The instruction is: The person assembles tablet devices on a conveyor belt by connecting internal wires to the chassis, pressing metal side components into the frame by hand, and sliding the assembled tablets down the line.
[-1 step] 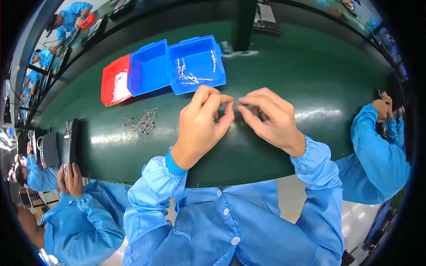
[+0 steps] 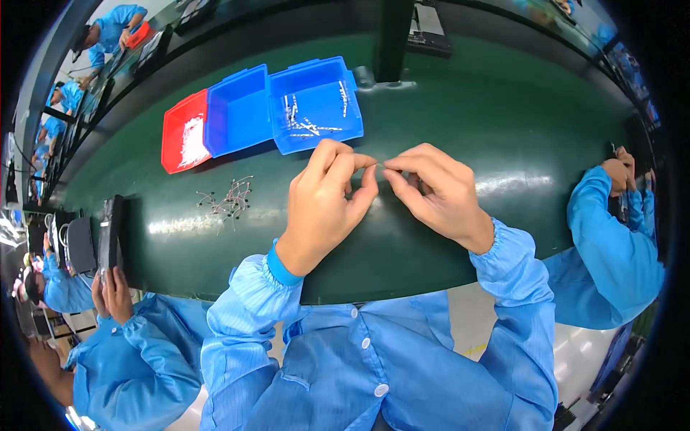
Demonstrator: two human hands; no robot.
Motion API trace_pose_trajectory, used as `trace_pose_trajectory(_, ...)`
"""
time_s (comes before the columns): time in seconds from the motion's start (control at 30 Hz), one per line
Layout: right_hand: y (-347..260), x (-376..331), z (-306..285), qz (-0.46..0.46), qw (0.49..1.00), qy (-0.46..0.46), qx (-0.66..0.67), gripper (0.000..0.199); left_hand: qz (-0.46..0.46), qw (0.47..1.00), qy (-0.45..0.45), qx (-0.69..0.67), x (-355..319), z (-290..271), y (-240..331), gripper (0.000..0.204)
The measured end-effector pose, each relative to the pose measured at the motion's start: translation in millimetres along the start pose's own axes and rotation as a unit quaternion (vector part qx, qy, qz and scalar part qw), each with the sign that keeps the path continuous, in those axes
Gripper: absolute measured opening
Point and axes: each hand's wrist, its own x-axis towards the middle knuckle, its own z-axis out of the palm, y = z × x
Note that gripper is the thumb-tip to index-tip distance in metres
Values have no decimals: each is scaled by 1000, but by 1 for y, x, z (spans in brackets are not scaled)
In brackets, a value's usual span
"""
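Note:
Above the green table (image 2: 402,266) my left hand (image 2: 323,201) and my right hand (image 2: 440,195) face each other, thumb and forefinger of each closed in a pinch. Between the fingertips shows a thin, wire-like piece (image 2: 381,166), too small to make out fully. On the table left of my left hand lies a loose pile of thin wired parts with dark ends (image 2: 233,201). Beyond it stand a red bin (image 2: 171,144) with small white pieces (image 2: 193,144), a middle blue bin (image 2: 241,108), and a right blue bin (image 2: 309,80) holding small white-and-black pieces (image 2: 305,126).
A dark post (image 2: 392,43) rises behind the bins, with a flat device (image 2: 429,32) beside it. At the left, a co-worker's hands (image 2: 113,293) touch a dark upright device (image 2: 109,233). Another co-worker's blue sleeve (image 2: 604,208) reaches onto the table at the right.

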Motion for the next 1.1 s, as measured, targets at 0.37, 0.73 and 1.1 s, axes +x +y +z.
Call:
trace_pose_trajectory(0.37, 14, 0, 1, -93, 973, 35, -206, 17, -11, 1000, -3, 26, -1, 6, -4, 13)
trace_pose_trajectory(0.73, 17, 3, -3, -71, 985, 78, -139, 21, -96, 992, -29, -74, -4, 1, -5, 11)
trace_pose_trajectory(1.1, 19, -4, 3, -104, 988, 6, -114, 29, -23, 1000, -15, -8, -4, 3, -5, 14)
